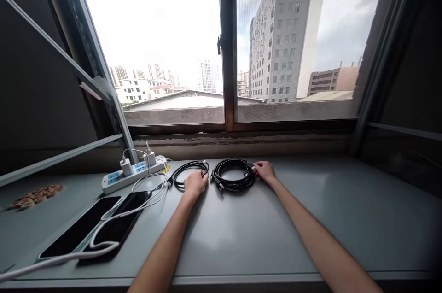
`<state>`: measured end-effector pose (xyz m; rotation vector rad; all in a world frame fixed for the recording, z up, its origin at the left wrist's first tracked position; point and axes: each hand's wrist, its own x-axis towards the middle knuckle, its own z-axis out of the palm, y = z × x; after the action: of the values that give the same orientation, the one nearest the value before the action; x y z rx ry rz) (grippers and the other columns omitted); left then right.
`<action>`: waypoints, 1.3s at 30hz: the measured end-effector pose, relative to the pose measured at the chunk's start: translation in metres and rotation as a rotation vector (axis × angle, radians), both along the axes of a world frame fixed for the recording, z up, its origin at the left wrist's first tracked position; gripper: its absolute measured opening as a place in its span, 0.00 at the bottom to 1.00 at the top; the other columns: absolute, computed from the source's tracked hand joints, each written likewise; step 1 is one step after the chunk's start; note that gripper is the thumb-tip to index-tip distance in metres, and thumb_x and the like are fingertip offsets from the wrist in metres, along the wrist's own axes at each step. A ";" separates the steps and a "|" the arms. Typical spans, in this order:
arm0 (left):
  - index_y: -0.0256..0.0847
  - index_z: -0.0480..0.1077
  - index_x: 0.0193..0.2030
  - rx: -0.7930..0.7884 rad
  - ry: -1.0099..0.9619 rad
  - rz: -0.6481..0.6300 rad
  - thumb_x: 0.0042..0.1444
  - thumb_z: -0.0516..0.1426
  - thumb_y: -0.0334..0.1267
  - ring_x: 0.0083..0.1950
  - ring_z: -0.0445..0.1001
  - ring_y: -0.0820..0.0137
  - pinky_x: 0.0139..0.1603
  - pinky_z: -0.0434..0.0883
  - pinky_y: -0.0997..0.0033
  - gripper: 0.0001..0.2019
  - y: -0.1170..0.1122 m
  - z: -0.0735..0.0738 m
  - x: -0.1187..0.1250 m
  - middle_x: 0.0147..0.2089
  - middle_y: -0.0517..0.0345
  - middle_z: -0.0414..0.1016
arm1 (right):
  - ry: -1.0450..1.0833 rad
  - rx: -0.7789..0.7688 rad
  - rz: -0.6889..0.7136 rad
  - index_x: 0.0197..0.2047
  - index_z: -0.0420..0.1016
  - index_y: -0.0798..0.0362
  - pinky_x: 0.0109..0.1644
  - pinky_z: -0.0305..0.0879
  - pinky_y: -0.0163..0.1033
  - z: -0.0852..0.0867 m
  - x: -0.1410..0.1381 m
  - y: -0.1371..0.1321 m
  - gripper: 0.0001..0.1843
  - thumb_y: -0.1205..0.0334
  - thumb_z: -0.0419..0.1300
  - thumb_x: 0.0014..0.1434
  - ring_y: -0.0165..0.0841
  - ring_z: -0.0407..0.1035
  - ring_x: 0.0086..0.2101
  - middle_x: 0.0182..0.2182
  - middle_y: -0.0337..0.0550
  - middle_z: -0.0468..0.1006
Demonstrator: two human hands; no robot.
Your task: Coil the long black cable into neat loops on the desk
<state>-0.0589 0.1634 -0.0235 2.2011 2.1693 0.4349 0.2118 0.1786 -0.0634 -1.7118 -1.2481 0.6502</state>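
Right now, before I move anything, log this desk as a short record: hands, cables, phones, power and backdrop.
Left hand: at the right side of the smaller black cable coil
Right hand: fingers at the right edge of the larger black cable coil
Phones: two, dark screens, white cable lying across
Power strip: white, two chargers plugged in
Surface: grey tabletop
Backdrop: window, buildings outside

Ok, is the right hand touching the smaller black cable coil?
Apart: the head view shows the larger black cable coil lying between the right hand and the smaller black cable coil.
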 end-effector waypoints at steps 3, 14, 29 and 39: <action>0.40 0.65 0.46 0.064 -0.013 -0.006 0.60 0.44 0.45 0.44 0.73 0.57 0.38 0.64 0.64 0.16 -0.003 0.002 0.002 0.41 0.47 0.75 | -0.118 0.021 0.000 0.33 0.72 0.59 0.33 0.67 0.36 -0.002 -0.001 -0.001 0.13 0.58 0.55 0.63 0.27 0.67 0.24 0.24 0.36 0.71; 0.40 0.68 0.42 0.018 0.080 -0.080 0.60 0.45 0.44 0.45 0.73 0.56 0.39 0.65 0.63 0.14 -0.003 -0.007 0.004 0.42 0.46 0.75 | -0.288 0.071 0.053 0.42 0.75 0.55 0.23 0.59 0.30 0.008 0.014 -0.017 0.14 0.63 0.49 0.64 0.27 0.66 0.19 0.25 0.39 0.75; 0.40 0.67 0.45 -0.001 0.108 -0.087 0.60 0.44 0.44 0.46 0.72 0.57 0.41 0.65 0.63 0.16 -0.005 -0.005 0.006 0.44 0.47 0.74 | -0.720 -0.112 -0.128 0.38 0.74 0.51 0.36 0.57 0.36 0.008 0.003 -0.028 0.10 0.59 0.52 0.60 0.40 0.70 0.38 0.34 0.46 0.76; 0.39 0.70 0.41 0.006 0.108 -0.090 0.60 0.44 0.43 0.45 0.72 0.56 0.41 0.65 0.62 0.17 -0.004 -0.005 0.009 0.43 0.45 0.75 | -0.753 -0.142 -0.092 0.40 0.73 0.50 0.36 0.57 0.36 0.008 0.004 -0.028 0.12 0.59 0.49 0.61 0.40 0.70 0.37 0.34 0.45 0.76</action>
<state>-0.0494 0.1596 -0.0289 2.3674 2.1095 0.3272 0.2154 0.1511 -0.0557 -2.2184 -1.6325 0.0124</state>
